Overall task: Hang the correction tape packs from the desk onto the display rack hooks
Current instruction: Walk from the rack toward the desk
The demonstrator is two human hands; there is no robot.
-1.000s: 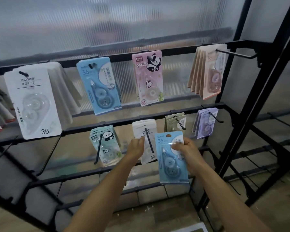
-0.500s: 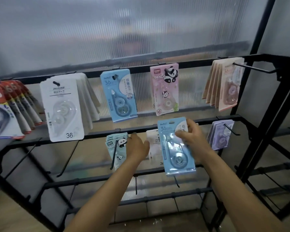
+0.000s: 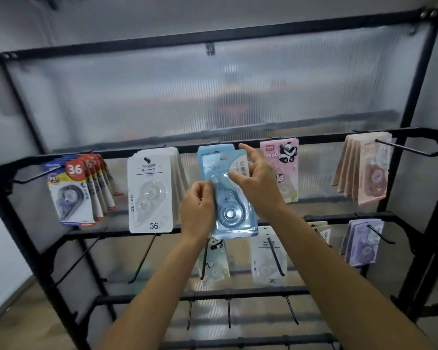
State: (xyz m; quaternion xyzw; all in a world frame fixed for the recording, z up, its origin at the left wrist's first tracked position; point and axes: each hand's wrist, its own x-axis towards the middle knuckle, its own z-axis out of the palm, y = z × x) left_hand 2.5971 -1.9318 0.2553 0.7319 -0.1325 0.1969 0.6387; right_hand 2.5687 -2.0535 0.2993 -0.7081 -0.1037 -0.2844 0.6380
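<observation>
We have the blue pack lifted to the top row of the rack, both hands on it; our left hand pinches its left edge between thumb and curled fingers, and our right hand holds the right side with thumb and lower fingers while the forefinger points loosely up toward the rail. The pack lies over another blue pack already hanging there, between the white pack and the pink panda pack; we cannot tell whether its hang-hole has met the hook, because the pack itself covers that spot.

The risks, as we judge them: the hole at the top is small and the hook is hidden behind the card, so we could push the card against the hook tip and bend or tear the slot instead of threading it; the pack looks slightly tilted, which would make the hole miss; if we let go with either hand before the hole is seated, the pack would probably drop onto the lower row, where the white pack below and the green panda pack hang, and it could knock one loose; pressing too hard could also shove the hanging blue pack back along its hook or swing the neighbours; our right grip seems light, so a slip there is the likeliest cause.
</observation>
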